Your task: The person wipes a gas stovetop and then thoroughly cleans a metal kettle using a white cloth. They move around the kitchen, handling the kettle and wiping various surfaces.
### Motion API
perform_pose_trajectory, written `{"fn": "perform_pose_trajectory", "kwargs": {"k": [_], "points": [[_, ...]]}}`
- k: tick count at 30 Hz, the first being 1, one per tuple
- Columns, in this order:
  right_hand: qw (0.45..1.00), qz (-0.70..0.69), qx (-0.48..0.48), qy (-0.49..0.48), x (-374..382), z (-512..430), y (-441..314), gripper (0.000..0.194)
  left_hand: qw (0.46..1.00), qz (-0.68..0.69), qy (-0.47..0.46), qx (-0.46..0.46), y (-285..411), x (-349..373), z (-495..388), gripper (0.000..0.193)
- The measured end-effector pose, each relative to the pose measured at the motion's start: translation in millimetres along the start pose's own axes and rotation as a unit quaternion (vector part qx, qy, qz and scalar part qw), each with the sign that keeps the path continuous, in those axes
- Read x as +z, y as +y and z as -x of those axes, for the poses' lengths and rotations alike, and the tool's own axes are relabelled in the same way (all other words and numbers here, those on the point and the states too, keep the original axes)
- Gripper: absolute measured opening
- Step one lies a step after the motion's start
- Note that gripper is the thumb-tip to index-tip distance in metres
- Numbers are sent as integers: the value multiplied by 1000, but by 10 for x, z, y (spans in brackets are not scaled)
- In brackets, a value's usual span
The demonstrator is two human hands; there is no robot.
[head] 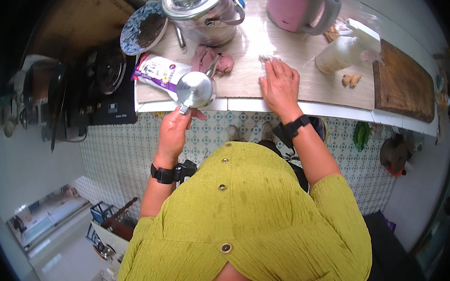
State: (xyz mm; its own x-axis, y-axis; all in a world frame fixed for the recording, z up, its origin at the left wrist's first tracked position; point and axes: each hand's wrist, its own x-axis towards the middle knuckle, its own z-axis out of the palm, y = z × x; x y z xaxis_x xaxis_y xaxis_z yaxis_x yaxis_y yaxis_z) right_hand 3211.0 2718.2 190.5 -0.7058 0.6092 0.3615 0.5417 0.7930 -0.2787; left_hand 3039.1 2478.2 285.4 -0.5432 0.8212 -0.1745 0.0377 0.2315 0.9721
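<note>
My left hand (173, 131) grips the short handle of a small round stainless-steel vessel (195, 88) at the counter's front edge. A metal handle or spoon (213, 64) sticks out behind it, towards a crumpled pink cloth (204, 58). Beside the vessel lies a white and purple packet (161, 73) bearing writing. My right hand (281, 83) lies flat on the light wood-look countertop (244, 88), its fingers pressing on a crumpled white wipe or tissue (269, 58), mostly hidden beneath them.
A steel lidded pail (217, 30) and a pink kettle (289, 8) stand behind. On the left are a blue-patterned bowl (130, 36) and a black gas hob (95, 92). To the right are a spray bottle (338, 54), ginger pieces (350, 80) and a wooden chopping board (405, 82).
</note>
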Motion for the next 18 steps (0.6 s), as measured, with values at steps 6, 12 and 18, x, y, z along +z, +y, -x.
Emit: {"fn": "perform_pose_trajectory", "kwargs": {"k": [6, 12, 18], "points": [[989, -73, -130, -26, 106, -61, -337, 37, 991, 118, 65, -5, -3, 72, 225, 38], [969, -123, -214, -31, -124, 279, -219, 32, 981, 156, 108, 38, 68, 136, 353, 38], [935, -309, -160, -74, -285, 450, 73, 24, 962, 202, 185, 16, 123, 400, 551, 41]]}}
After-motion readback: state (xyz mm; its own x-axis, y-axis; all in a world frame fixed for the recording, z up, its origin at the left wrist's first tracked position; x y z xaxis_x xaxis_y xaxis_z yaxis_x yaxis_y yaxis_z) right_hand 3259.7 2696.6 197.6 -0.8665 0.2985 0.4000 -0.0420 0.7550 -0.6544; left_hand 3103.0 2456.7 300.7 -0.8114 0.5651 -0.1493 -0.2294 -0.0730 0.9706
